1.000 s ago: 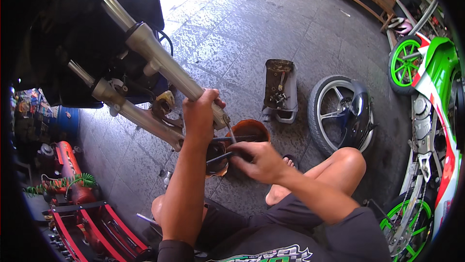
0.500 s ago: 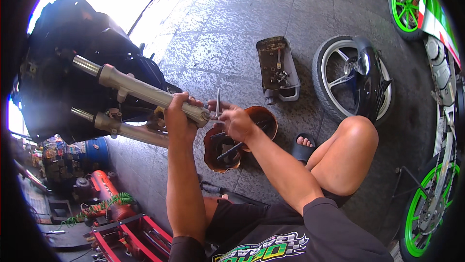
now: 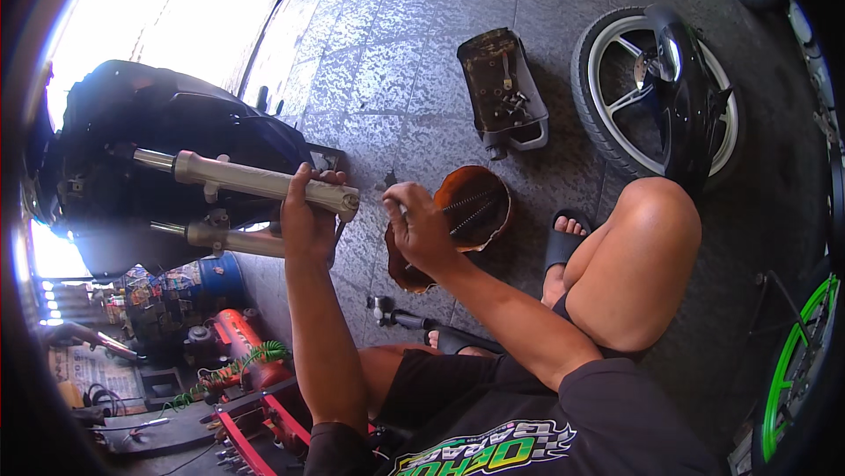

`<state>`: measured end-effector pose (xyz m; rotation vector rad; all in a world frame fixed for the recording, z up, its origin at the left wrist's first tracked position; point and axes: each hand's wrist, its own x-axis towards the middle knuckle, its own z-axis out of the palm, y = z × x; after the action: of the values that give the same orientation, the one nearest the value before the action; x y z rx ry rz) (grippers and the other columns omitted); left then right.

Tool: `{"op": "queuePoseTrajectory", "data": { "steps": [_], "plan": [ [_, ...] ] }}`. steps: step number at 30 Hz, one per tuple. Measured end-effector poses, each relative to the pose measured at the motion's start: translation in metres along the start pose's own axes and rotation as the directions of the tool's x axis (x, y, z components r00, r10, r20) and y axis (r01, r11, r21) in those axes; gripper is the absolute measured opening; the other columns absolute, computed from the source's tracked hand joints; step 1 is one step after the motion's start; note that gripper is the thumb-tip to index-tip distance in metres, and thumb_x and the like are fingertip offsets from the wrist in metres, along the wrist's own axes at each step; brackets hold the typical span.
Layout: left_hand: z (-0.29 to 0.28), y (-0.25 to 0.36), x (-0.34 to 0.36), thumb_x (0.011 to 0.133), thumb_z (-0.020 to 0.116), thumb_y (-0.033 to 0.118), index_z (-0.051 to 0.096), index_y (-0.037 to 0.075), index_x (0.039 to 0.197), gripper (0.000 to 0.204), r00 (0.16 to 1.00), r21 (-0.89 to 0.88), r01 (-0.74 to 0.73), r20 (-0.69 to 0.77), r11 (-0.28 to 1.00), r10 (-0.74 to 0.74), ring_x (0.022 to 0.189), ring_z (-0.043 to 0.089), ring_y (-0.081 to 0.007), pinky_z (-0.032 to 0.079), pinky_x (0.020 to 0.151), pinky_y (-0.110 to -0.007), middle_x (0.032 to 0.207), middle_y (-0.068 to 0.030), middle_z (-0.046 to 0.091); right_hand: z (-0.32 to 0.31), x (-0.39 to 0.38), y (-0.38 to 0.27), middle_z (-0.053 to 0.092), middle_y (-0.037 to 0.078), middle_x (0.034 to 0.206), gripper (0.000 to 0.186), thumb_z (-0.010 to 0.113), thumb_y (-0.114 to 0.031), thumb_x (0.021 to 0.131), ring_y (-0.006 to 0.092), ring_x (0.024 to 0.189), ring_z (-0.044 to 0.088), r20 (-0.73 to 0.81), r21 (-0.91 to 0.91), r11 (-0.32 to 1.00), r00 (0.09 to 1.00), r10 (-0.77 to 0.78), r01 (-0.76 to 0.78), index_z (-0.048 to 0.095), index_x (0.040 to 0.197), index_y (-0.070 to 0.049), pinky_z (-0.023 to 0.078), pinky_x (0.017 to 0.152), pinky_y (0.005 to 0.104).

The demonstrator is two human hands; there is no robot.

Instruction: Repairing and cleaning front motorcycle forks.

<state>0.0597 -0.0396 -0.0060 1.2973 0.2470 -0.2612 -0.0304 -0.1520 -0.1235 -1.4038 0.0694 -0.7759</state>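
Note:
My left hand (image 3: 299, 210) is wrapped round the upper silver fork leg (image 3: 233, 179) near its lower end; the leg lies almost horizontal beside the dark motorcycle body (image 3: 119, 111). A second fork leg (image 3: 224, 240) runs below it. My right hand (image 3: 415, 228) is just right of the upper leg's end, apart from it, with fingers curled; what it holds is mostly hidden. Beneath it are rusty metal containers (image 3: 493, 186) with dark springs (image 3: 466, 212) in them.
A grey tray (image 3: 539, 102) with small metal parts and a wheel with black fender (image 3: 678, 115) lie on the tiled floor. My bent leg (image 3: 642, 274) is at right, a green-wheeled motorcycle (image 3: 783, 344) beyond. A red compressor (image 3: 238, 335) and red stand (image 3: 268, 423) are at lower left.
The fork leg in my left hand now appears more horizontal. My right hand has drawn rightward from its end, and the L-shaped tool seen there earlier no longer shows clearly. The view has shifted.

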Motion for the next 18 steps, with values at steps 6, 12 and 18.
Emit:
{"op": "queuePoseTrajectory", "data": {
  "steps": [6, 12, 18],
  "plan": [
    [0.009, -0.028, -0.029, 0.098, 0.060, 0.027, 0.056, 0.000, 0.106, 0.029, 0.877, 0.318, -0.334, -0.241, 0.887, 0.417, 0.096, 0.062, -0.0224, 0.050, 0.085, -0.036, 0.094, -0.0107, 0.062, -0.013, 0.004, 0.013, 0.069, 0.019, 0.082, 0.028, 0.053, -0.032, 0.099, 0.0412, 0.087, 0.066, 0.337, -0.468, 0.855, 0.850, 0.405, -0.222, 0.061, 0.103, -0.005, 0.052, 0.078, 0.0511],
    [0.002, -0.106, -0.082, 0.099, 0.054, 0.019, 0.058, 0.000, 0.097, 0.019, 0.695, 0.578, -0.364, -0.354, 0.731, 0.626, 0.071, 0.051, -0.0108, 0.043, 0.065, -0.027, 0.084, -0.0036, 0.058, 0.000, 0.013, 0.020, 0.070, 0.021, 0.083, 0.028, 0.055, -0.034, 0.097, 0.0419, 0.087, 0.066, 0.462, -0.362, 0.925, 0.839, 0.289, -0.119, 0.066, 0.101, -0.009, 0.053, 0.079, 0.0526],
    [-0.010, -0.128, -0.070, 0.099, 0.052, 0.014, 0.058, 0.001, 0.096, 0.014, 0.797, 0.462, -0.248, -0.402, 0.852, 0.450, 0.070, 0.053, -0.0097, 0.044, 0.064, -0.025, 0.080, -0.0029, 0.058, 0.001, 0.024, 0.014, 0.070, 0.019, 0.084, 0.025, 0.057, -0.033, 0.096, 0.0407, 0.088, 0.066, 0.497, -0.361, 0.926, 0.816, 0.294, -0.114, 0.067, 0.100, -0.010, 0.052, 0.080, 0.0519]
  ]
}}
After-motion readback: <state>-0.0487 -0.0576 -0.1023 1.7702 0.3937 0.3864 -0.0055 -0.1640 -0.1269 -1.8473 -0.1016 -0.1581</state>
